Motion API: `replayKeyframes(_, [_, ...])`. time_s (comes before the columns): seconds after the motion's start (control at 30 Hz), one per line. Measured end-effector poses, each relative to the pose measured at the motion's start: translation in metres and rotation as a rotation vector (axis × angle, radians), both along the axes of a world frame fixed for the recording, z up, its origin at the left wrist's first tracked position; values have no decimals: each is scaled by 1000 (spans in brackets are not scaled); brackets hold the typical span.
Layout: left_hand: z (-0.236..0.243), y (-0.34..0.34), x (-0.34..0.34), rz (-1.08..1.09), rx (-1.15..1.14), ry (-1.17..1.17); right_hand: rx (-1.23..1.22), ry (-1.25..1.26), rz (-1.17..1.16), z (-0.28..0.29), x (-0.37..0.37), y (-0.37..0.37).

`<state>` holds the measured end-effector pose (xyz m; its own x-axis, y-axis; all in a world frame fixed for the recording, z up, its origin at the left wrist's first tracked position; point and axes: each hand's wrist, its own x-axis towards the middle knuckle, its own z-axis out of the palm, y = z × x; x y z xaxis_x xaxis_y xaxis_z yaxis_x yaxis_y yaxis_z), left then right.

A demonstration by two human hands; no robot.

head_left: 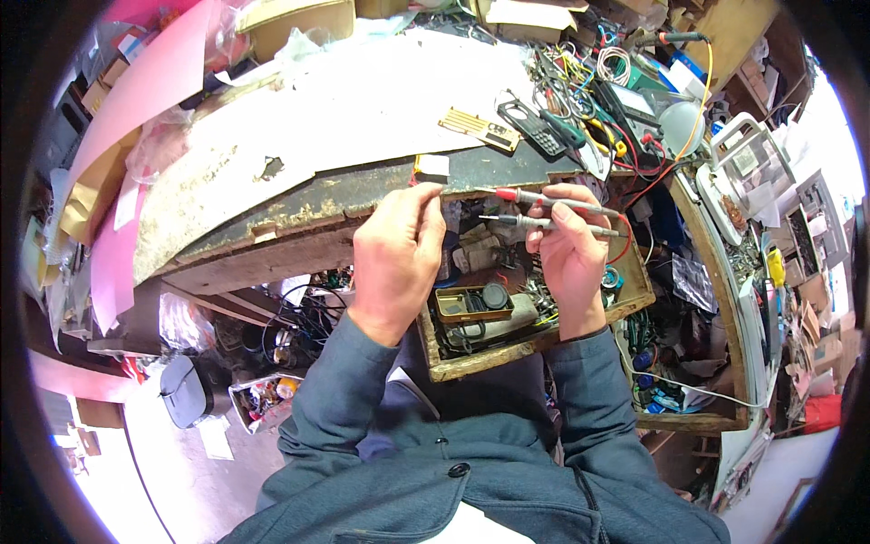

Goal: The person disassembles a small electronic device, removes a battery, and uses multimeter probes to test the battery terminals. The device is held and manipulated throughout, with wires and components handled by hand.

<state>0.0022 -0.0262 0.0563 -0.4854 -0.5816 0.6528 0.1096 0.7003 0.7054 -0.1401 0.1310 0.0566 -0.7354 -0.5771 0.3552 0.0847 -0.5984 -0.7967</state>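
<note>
My right hand [569,247] holds two thin test probes [544,208], one with a red grip and one dark, both pointing left. My left hand [396,252] pinches a small object at the workbench edge, just left of the probe tips; the object is mostly hidden by my fingers. Both hands hover over an open wooden drawer [634,299] full of small parts. A yellow-brown multimeter [474,302] with a round dial lies in the drawer between my wrists.
The worn workbench [299,181] holds white sheets, a dark remote-like device [533,127], a slotted tan plate [478,127] and tangled wires [589,100]. Pink sheets [145,91] lie at left. Cluttered shelves [770,236] stand at right. Boxes and wires sit on the floor below.
</note>
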Motion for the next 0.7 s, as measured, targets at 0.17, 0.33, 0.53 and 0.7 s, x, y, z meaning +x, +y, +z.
replayKeyframes(0.17, [26,0,13,175,-460,-191,-6,-19,32,-5,-5,-11])
replayKeyframes(0.33, [36,-20,7,44,-357,-49,-26,-54,19,-9,-3,-8])
replayKeyframes(0.53, [47,-28,3,92,-320,1,11,-43,23,-10,-3,-2])
replayKeyframes(0.7, [62,-34,-9,88,-427,-19,5,-45,38,-11,-4,-2])
